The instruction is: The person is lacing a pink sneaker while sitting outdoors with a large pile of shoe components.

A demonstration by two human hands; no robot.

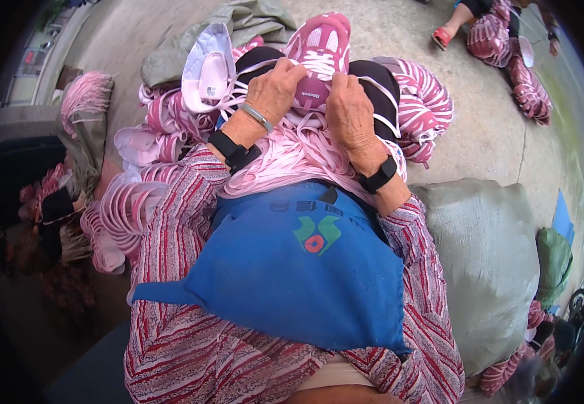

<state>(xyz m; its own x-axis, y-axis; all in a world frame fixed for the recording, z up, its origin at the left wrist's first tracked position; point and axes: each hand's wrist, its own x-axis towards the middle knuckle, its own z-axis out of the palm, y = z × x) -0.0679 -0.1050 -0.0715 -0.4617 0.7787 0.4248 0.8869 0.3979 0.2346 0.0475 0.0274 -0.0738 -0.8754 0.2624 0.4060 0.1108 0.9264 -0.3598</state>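
My left hand [275,87] and right hand [347,108] each keep a closed grip on the pink mesh sneaker with white laces [319,47], which sits on my knees above a heap of pale pink laces [292,158].

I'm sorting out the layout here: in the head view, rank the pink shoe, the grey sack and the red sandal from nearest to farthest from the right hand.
From the right hand:
1. Pink shoe, touching it, just to its left.
2. Grey sack, lower right, beside the lap.
3. Red sandal, top right, on another person's foot.
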